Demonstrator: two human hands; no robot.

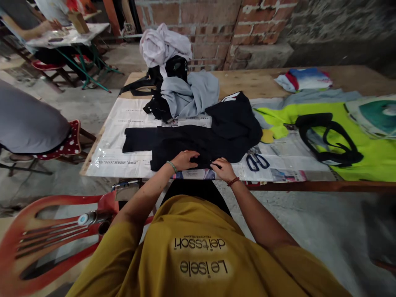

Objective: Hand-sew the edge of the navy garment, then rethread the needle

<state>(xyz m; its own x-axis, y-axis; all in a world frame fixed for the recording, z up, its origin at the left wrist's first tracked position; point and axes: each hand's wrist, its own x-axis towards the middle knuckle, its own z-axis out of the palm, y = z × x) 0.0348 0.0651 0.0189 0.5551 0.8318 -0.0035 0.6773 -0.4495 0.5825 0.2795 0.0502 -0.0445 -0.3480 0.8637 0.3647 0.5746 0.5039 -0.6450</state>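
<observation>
A dark navy garment point(182, 138) lies spread along the front of the table, with its sleeve or leg end pointing left. My left hand point(184, 160) rests on its near edge, thumb and forefinger apart over the cloth. Close by on the right, my right hand point(224, 169) is pinched at the same edge. A tiny thin glint shows at its fingertips, too small to name. Scissors with dark blue handles point(257, 162) lie just right of that hand, their blades partly hidden by the cloth.
Newspaper point(108, 144) covers the wooden table. Behind the garment sits a grey cloth heap point(194, 93) and black bag point(176, 68). To the right are neon-yellow fabric point(371, 161), black straps point(331, 140) and an iron point(377, 113). A red chair point(55, 200) stands at left; people sit beyond.
</observation>
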